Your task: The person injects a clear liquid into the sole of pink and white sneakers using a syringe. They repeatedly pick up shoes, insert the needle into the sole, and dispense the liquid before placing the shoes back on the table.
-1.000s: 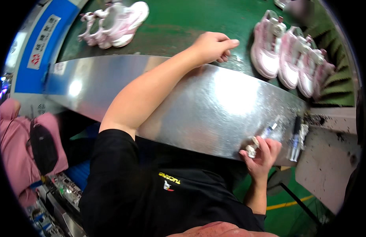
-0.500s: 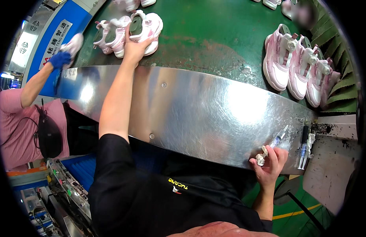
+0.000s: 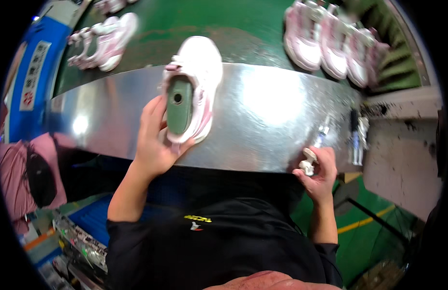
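Observation:
My left hand (image 3: 154,140) grips a white and pink sneaker (image 3: 200,60) by its heel and side, above the metal ledge (image 3: 248,145). Its toe points away from me, and a green shoe last (image 3: 179,113) with a round hole fills the opening. At the ledge's near edge on the right, my right hand (image 3: 323,169) is closed on a crumpled off-white cloth or tissue (image 3: 307,163). Just beyond those fingers lies a clear syringe (image 3: 322,134) with a bluish barrel; whether the hand touches it, I cannot tell.
Pink and white sneakers stand on the green surface at the far left (image 3: 105,46) and far right (image 3: 303,43). A black-handled tool (image 3: 354,121) and a crumpled white piece (image 3: 363,128) lie at the ledge's right end. A co-worker in a pink shirt (image 3: 13,179) is at left.
My left hand has lifted a sneaker from the far left group and brought it nearer and rightward, over the ledge. My right hand still holds the crumpled piece. The view has shifted.

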Tool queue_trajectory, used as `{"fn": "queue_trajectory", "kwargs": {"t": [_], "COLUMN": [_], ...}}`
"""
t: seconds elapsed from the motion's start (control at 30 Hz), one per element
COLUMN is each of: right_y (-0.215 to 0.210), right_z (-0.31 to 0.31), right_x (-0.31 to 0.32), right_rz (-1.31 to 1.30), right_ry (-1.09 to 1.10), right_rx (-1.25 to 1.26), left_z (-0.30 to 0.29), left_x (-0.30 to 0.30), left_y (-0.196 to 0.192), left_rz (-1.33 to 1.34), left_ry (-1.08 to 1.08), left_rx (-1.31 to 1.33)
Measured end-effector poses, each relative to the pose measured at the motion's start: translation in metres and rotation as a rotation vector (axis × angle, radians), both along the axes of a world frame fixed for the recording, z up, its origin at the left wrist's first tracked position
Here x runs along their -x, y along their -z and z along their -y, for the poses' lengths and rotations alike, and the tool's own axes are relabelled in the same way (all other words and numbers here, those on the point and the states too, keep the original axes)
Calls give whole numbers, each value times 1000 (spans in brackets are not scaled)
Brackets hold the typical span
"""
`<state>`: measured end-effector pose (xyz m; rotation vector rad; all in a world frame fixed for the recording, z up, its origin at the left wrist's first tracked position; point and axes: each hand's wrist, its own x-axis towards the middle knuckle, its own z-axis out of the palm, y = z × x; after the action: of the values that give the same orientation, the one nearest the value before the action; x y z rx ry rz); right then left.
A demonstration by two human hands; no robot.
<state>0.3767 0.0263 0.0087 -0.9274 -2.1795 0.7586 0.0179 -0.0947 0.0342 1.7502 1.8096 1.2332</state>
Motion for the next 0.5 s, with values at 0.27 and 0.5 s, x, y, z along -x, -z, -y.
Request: {"fn": "queue_trajectory", "kwargs": {"t": [0.27, 0.5], "right_y": [1, -10], "right_z": [37, 43], "right_x": [-47, -52], "right_rz": [-326, -369], "right_ry": [125, 130], "right_rx": [418, 635], "left_z": [-67, -139], "left_x": [48, 76], "left_y": [16, 18], "left_rz": [659, 578], "left_ry": [-129, -66], "left_rx": [42, 515]}}
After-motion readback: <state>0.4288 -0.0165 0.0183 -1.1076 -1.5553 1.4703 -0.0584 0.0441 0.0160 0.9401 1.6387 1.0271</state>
